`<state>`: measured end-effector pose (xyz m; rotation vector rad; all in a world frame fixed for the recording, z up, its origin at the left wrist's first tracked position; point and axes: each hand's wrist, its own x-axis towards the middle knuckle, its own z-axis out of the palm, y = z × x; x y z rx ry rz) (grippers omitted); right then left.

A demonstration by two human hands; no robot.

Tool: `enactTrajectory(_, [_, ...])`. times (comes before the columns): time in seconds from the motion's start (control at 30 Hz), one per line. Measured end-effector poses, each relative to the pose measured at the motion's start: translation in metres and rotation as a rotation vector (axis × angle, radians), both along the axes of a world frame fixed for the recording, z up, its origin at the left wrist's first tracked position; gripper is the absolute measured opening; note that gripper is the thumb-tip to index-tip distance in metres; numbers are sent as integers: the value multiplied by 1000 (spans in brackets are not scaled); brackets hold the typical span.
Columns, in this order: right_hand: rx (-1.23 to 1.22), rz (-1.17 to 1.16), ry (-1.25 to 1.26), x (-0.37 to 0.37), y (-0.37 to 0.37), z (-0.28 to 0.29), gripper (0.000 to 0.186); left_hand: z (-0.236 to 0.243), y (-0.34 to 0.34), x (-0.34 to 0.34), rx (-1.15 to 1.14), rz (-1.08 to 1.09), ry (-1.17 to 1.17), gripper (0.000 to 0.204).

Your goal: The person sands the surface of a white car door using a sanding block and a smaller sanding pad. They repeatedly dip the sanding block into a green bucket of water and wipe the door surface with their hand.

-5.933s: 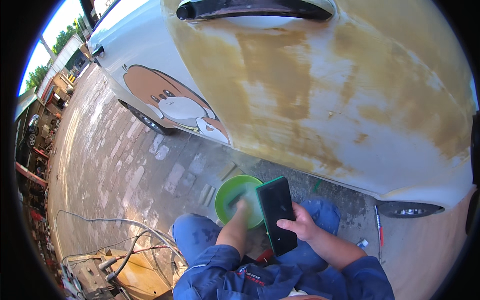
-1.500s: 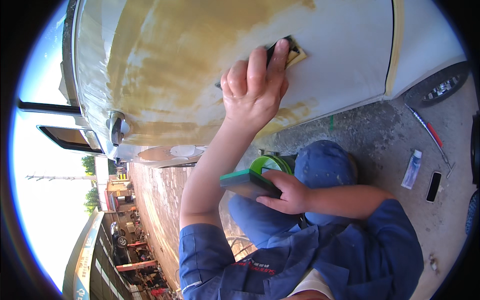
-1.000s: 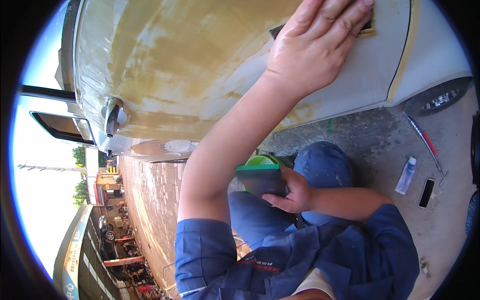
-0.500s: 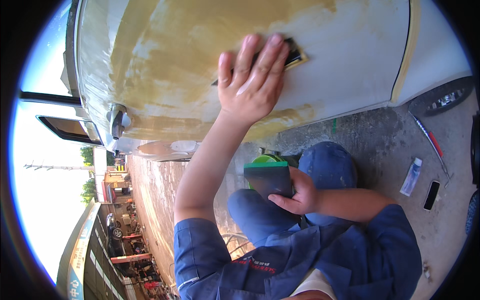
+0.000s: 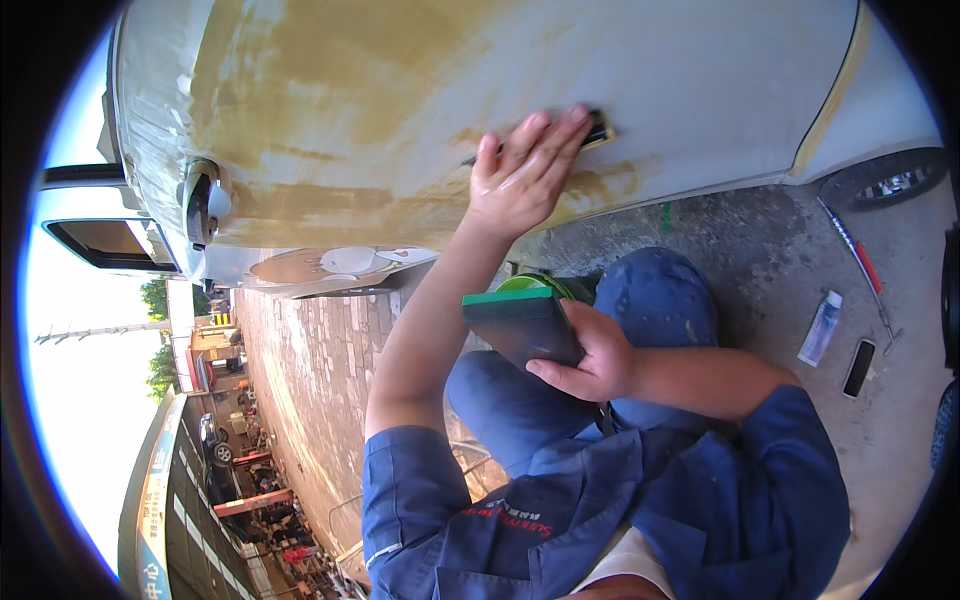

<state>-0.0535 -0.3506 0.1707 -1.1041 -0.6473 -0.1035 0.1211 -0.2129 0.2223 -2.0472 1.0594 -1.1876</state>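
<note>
Against the door panel (image 5: 700,80) of a pale car, smeared with tan filler, my left hand (image 5: 528,165) presses a black sanding pad (image 5: 599,128) with a tan edge. Its fingers lie over the pad and look wet; the thumb is hidden. Lower down, in front of my knees, my right hand (image 5: 590,355) is wrapped round a dark rectangular block (image 5: 520,330) with a green edge, held tilted and apart from the car. Behind that block shows part of a bright green round container (image 5: 535,282).
On the concrete to the right lie a tube (image 5: 820,328), a phone (image 5: 859,368) and a metal rod tool with a red section (image 5: 866,268). The car's wheel (image 5: 885,180) is beyond. A door handle (image 5: 205,200) juts from the panel at left.
My left hand has slid the pad slightly right and downward in view. The block in my right hand has tilted, showing more of its green edge. The whole view has shifted a little.
</note>
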Motion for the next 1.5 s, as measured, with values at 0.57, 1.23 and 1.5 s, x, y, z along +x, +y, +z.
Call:
enactTrajectory(0.57, [66, -73, 116, 8, 9, 1, 30, -12, -1, 4, -26, 21, -62, 41])
enactTrajectory(1.23, [70, -32, 187, 8, 3, -3, 30, -26, 0, -3, -152, 48, -59, 46])
enactTrajectory(1.5, [121, 53, 114, 5, -5, -6, 36, -79, -48, 15, -404, 109, 176, 49])
